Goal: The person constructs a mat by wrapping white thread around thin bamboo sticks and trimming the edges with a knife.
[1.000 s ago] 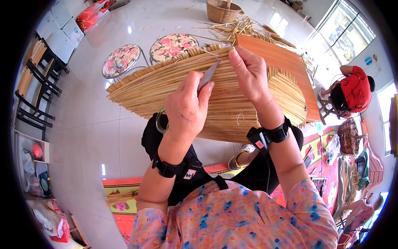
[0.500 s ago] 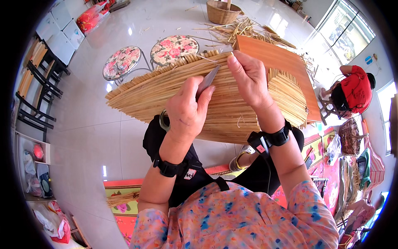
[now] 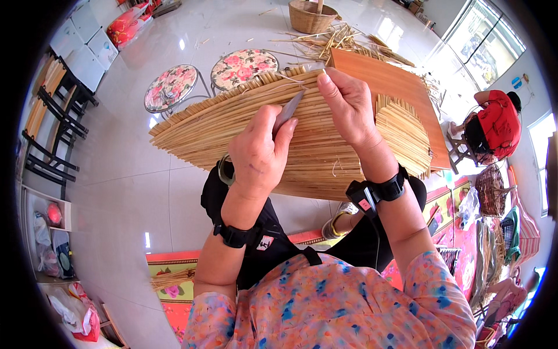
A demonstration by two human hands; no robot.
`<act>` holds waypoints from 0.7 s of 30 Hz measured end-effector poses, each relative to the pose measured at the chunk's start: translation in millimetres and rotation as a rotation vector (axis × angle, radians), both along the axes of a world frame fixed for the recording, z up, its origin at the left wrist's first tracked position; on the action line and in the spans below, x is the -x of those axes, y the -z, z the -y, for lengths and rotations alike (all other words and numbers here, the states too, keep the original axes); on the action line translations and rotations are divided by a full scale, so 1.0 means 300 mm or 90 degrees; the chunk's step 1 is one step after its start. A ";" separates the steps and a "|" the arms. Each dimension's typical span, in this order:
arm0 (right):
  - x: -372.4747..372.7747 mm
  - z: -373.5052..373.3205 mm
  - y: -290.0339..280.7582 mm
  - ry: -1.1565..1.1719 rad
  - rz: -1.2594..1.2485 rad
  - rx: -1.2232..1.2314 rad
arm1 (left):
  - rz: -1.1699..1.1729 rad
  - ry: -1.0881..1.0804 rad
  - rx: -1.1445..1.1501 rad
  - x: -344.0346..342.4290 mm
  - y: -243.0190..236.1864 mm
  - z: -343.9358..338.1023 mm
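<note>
And here's the mat (image 3: 317, 145), pale stalks laid side by side, spread dead centre over the wearer's lap, its point swinging out to nine o'clock. Left hand (image 3: 256, 148) comes in from seven o'clock, fingers clenched round a knife (image 3: 287, 112), thumb laid along the blade, tip aimed at one o'clock, right over the upper stalks! Is that tip touching? Can't tell from here.

Across to the right hand (image 3: 351, 107), just beside the knife at two o'clock: thumb and fingers pinched on the mat's upper edge, the far fingertips hidden. A pale strand (image 3: 288, 85) runs along that same edge, close by the blade's tip. Black straps on both wrists, left (image 3: 235, 237) and right (image 3: 390, 187).

Round the mat we go! The bench (image 3: 386, 84) sits at two o'clock, the mat's right end overlapping it in this view. Flowery stools (image 3: 244, 68) at ten and eleven, loose stalks (image 3: 343, 43) scattered on the floor at one, a basket (image 3: 308, 22) up at twelve. Over at three, a person in red (image 3: 500, 125), seated, well apart from the mat. Down at seven, a bright patterned rug (image 3: 174, 314).
</note>
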State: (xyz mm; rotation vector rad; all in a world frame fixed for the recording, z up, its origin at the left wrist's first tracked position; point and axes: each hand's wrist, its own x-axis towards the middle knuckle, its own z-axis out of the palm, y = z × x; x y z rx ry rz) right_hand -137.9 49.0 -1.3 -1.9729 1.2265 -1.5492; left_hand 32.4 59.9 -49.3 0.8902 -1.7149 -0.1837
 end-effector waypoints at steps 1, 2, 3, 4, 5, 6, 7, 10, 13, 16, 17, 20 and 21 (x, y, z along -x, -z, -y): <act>-0.003 0.002 0.002 -0.005 0.001 0.004 | -0.003 0.000 0.003 0.002 -0.001 0.000; -0.005 0.003 0.002 -0.011 0.001 0.008 | -0.005 0.001 0.006 0.006 -0.003 -0.002; -0.009 0.001 0.002 -0.014 0.004 0.006 | -0.008 0.001 0.010 0.008 -0.004 -0.002; -0.011 -0.005 0.000 -0.016 0.006 0.004 | -0.011 0.002 0.009 0.008 -0.004 -0.004; -0.012 -0.008 -0.002 -0.018 0.009 0.001 | -0.013 0.003 0.008 0.008 -0.001 -0.005; -0.011 -0.008 -0.002 -0.026 0.005 -0.003 | -0.016 0.004 0.007 0.008 0.003 -0.005; -0.009 -0.008 0.001 -0.033 0.001 -0.007 | -0.031 0.009 0.013 0.007 0.010 -0.003; -0.016 -0.012 -0.006 -0.043 0.000 -0.008 | -0.063 0.019 0.027 0.001 0.025 0.003; -0.022 -0.012 -0.005 -0.036 0.015 -0.017 | -0.056 0.013 0.040 -0.006 0.022 0.000; -0.020 -0.010 -0.007 -0.027 0.013 -0.021 | -0.031 -0.001 0.032 -0.014 0.013 -0.009; -0.020 -0.009 -0.007 -0.024 0.008 -0.020 | -0.026 -0.003 0.016 -0.020 0.015 -0.016; -0.019 -0.012 -0.005 -0.021 0.006 -0.023 | -0.027 -0.001 0.002 -0.025 0.016 -0.019; -0.019 -0.012 -0.005 -0.023 0.006 -0.020 | -0.030 0.002 0.003 -0.025 0.016 -0.019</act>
